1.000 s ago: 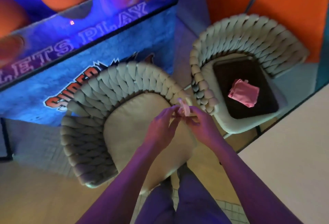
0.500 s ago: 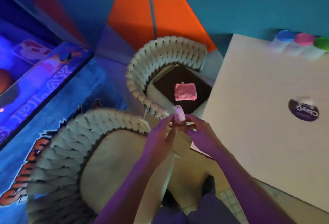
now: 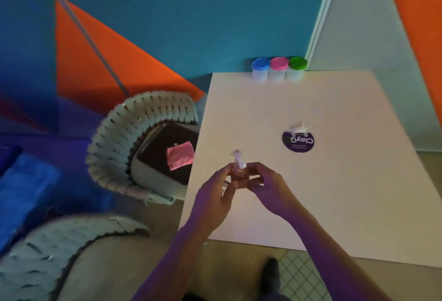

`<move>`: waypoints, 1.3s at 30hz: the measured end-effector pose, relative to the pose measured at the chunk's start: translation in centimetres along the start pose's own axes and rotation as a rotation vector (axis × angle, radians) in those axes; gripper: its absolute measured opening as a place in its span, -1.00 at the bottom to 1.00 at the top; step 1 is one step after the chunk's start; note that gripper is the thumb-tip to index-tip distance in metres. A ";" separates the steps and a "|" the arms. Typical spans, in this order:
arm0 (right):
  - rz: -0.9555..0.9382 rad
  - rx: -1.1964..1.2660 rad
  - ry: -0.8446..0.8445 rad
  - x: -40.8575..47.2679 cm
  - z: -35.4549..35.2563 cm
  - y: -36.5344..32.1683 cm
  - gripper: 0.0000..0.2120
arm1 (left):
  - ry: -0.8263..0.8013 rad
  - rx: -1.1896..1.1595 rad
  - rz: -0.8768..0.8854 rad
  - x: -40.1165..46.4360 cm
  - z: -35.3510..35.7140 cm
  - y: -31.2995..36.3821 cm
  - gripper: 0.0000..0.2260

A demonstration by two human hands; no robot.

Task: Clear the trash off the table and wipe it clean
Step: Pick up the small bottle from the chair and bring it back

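Observation:
Both hands meet over the near left part of the white table, pinching one small pale piece of trash that sticks up between the fingertips. My left hand holds it from the left and my right hand from the right. Farther back on the table lies a round dark purple sticker or lid with a small white scrap at its far edge. A pink folded cloth rests on the dark seat of the woven chair left of the table.
Three small tubs with blue, pink and green lids stand at the table's far edge against the teal wall. A second woven chair is at the near left. My shoe shows below the table's near edge.
The view has swung right from the chairs to the table. Both hands kept hold of the small pale piece and now hover above the tabletop.

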State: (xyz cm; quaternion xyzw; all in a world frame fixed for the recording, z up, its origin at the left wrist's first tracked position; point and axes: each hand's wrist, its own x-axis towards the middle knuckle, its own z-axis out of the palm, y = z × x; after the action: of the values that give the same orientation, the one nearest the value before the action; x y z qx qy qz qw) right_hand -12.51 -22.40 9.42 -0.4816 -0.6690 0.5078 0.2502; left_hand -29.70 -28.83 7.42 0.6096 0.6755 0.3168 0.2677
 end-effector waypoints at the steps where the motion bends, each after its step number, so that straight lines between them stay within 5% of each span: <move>1: -0.004 0.003 0.013 0.1 -1.6 0.5 -0.73 | -0.012 -0.007 0.004 0.9 1.0 1.3 -0.63; 8: 0.012 0.026 0.096 0.7 -10.1 3.0 -0.76 | -0.070 0.006 0.060 5.8 6.2 7.9 -0.63; 23: 0.075 0.011 0.268 10.1 -18.0 4.0 -0.74 | -0.139 -0.035 0.153 19.7 8.7 11.4 -0.63; 39: -0.040 -0.059 0.308 29.4 -19.6 -0.2 -0.72 | 0.052 0.038 0.142 37.8 5.4 9.6 -0.60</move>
State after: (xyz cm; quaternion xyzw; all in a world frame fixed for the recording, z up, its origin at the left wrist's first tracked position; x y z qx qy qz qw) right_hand -8.52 12.65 12.06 -0.5476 -0.6468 0.4030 0.3454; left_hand -23.71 9.83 12.06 0.6524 0.6432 0.3380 0.2154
